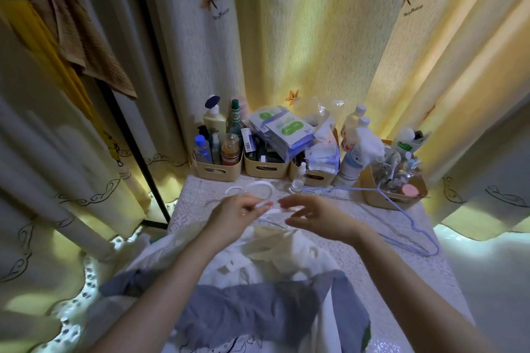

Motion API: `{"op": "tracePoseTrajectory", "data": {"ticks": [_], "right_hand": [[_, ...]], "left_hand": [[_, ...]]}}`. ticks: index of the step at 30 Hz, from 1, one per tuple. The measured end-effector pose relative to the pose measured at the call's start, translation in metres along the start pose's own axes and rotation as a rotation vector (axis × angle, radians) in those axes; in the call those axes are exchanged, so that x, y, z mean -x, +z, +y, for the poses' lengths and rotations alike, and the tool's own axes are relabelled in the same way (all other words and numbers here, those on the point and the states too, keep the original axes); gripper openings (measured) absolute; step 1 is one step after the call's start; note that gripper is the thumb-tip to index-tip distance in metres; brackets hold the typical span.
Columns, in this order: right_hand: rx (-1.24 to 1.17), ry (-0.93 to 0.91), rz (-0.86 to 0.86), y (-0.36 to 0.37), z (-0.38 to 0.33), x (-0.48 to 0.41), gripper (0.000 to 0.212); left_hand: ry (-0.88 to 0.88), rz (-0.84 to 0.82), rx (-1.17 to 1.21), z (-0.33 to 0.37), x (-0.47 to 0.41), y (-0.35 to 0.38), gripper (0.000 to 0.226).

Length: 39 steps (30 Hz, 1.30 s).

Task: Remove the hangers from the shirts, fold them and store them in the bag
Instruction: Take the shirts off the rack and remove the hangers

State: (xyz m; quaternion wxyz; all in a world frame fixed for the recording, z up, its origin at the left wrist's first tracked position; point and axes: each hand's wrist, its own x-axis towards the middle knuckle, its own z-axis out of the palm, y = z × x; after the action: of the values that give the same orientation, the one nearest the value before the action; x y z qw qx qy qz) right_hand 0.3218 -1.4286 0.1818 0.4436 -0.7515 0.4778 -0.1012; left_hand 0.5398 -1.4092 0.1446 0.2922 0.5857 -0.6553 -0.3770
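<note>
Nearest the person, a grey cloth (258, 312) is lying across the white shirt (286, 264), which is spreading over the table (387, 281) on the near side of the white hanger (262, 187). The shirt's collar end is pointing away from the person, and the hanger is still sitting in it, stem running near to far with the hook at the far end.

The left hand (235, 213) is curling round the hanger's neck just below the hook. The right hand (318, 215) is hovering just right of the hanger, fingers loosely spread and holding nothing. The left hand is therefore the one on the hanger, and pulling it free looks to mean drawing it away along that near-far line.

Right of the white hanger, a blue hanger (408, 221) is lying bare on the table. Beyond it, baskets (265, 170) of bottles are lining the far edge; one pack (284, 129) is showing a green figure like an 8. The script on the curtain (315, 37) is too small to read. No bag is showing.
</note>
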Motion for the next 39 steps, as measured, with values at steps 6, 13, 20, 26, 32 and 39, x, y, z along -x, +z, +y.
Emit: {"op": "tracePoseTrajectory", "data": {"ticks": [6,13,20,26,32,39], "right_hand": [[0.418,0.035,0.302,0.001,0.004,-0.014,0.027],[0.427,0.484,0.415,-0.09,0.119,0.028,0.029],[0.342,0.698,0.464,-0.11,0.196,0.028,0.029],[0.305,0.752,0.294,-0.103,0.219,-0.002,0.014],[0.252,0.785,0.425,-0.097,0.215,-0.024,0.034],[-0.043,0.761,0.846,-0.081,0.206,-0.02,0.031]], "left_hand": [[0.006,-0.039,0.223,0.025,-0.02,0.021,0.014],[-0.153,0.025,-0.141,-0.049,-0.006,-0.013,0.036],[-0.147,-0.022,-0.253,-0.084,0.016,-0.018,0.021],[-0.131,0.085,-0.281,-0.085,0.014,-0.025,0.027],[-0.245,0.115,-0.3,-0.096,0.019,-0.027,0.044],[-0.355,0.156,-0.179,-0.097,0.017,-0.029,0.038]]}}
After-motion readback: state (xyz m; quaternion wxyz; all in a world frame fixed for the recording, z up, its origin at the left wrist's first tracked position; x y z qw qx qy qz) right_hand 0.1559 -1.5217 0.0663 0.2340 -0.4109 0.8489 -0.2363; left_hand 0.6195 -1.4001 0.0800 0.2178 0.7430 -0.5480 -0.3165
